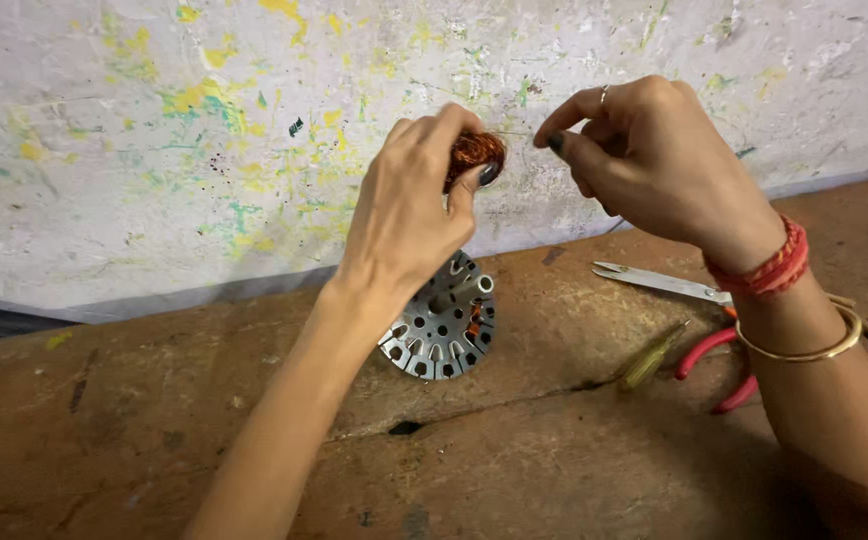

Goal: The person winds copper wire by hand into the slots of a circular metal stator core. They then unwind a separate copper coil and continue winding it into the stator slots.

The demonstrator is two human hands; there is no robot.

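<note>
My left hand is raised in front of the wall with its fingers closed around a small bundle of copper wire. My right hand is level with it on the right, thumb and forefinger pinched on a thin strand that runs from the bundle. Below the left hand, a round grey metal core with slots around its rim and a central shaft lies tilted on the wooden bench.
Scissors with red handles lie on the bench at the right, partly behind my right wrist. A yellowish screwdriver lies beside them. The paint-splattered wall rises right behind the bench. A crack runs across the bench top.
</note>
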